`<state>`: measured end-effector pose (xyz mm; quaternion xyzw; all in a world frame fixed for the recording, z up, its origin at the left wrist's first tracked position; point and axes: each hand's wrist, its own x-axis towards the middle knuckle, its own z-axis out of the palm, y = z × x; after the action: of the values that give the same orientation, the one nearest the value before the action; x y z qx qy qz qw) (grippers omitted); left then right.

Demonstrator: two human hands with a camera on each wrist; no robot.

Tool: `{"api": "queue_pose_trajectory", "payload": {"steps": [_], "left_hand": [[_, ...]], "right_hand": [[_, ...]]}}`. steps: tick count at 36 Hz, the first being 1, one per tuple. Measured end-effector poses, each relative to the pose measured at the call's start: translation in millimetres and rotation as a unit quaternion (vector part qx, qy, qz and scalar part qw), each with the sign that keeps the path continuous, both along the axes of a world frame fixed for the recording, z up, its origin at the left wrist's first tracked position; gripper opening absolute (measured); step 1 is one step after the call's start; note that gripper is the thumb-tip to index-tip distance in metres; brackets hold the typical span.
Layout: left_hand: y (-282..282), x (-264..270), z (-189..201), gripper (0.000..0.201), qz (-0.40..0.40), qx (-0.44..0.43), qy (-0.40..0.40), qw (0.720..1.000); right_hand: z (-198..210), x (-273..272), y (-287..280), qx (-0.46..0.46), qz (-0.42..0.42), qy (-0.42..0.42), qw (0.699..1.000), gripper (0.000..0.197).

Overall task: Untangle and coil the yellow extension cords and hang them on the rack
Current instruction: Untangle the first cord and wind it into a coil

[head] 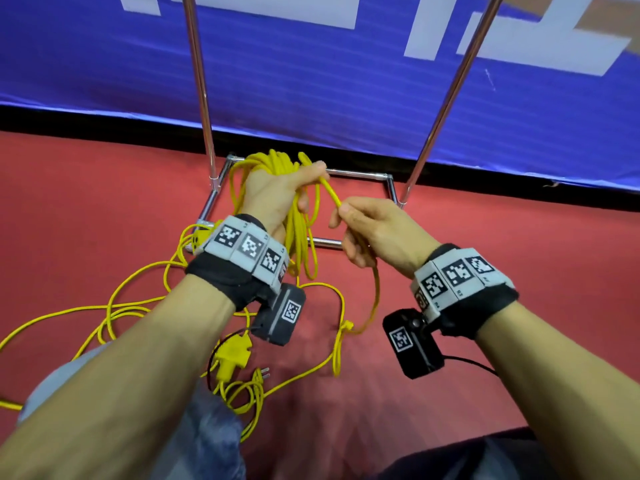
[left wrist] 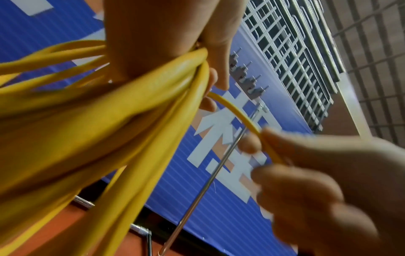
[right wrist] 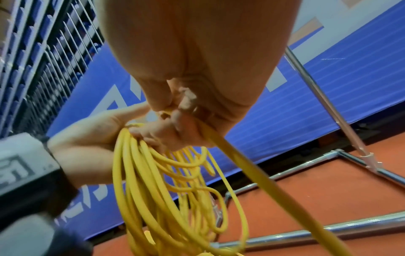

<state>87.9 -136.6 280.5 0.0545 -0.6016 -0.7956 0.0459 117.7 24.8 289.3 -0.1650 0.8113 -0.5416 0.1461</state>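
My left hand (head: 291, 188) grips a coil of yellow extension cord (head: 298, 230) whose loops hang down from the palm, above the rack's base. In the left wrist view the coil (left wrist: 105, 131) fills the left side under the left hand (left wrist: 175, 43). My right hand (head: 360, 226) pinches a single strand (head: 330, 192) that runs up to my left thumb. The same strand trails from the right hand (right wrist: 192, 90) down to the floor. In the right wrist view the coil (right wrist: 166, 181) hangs from my left hand (right wrist: 92, 136).
A chrome rack (head: 199, 98) with two uprights and a rectangular base (head: 356, 174) stands on the red floor before a blue banner (head: 311, 81). Loose yellow cord (head: 114, 306), a knot (head: 346, 327) and a yellow socket block (head: 233, 355) lie near my knees.
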Motion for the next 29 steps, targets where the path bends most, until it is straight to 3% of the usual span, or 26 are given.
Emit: {"api": "queue_pose_trajectory", "payload": {"steps": [6,10,13,21,29], "left_hand": [[13,10,5,0.018,-0.050,0.071,-0.033,0.996],[-4,-2,9,0.021,-0.007,0.123,-0.049,0.991],[-19,-9,14,0.025,-0.008,0.165,-0.039,0.985],[-4,-3,-1,0.021,0.006,-0.023,0.006,1.000],[5,9,3,0.019,-0.032,0.045,-0.008,0.998]], "right_hand": [[-1,-4,-15,0.000,0.006,-0.001,1.000,0.032],[-10,5,-1,0.006,0.031,-0.130,0.991,0.043],[-25,14,15,0.054,0.055,-0.150,0.986,0.037],[-9,19,3,-0.026,0.051,-0.060,0.997,0.033],[0,6,-26,-0.084,0.007,-0.049,0.995,0.035]]}}
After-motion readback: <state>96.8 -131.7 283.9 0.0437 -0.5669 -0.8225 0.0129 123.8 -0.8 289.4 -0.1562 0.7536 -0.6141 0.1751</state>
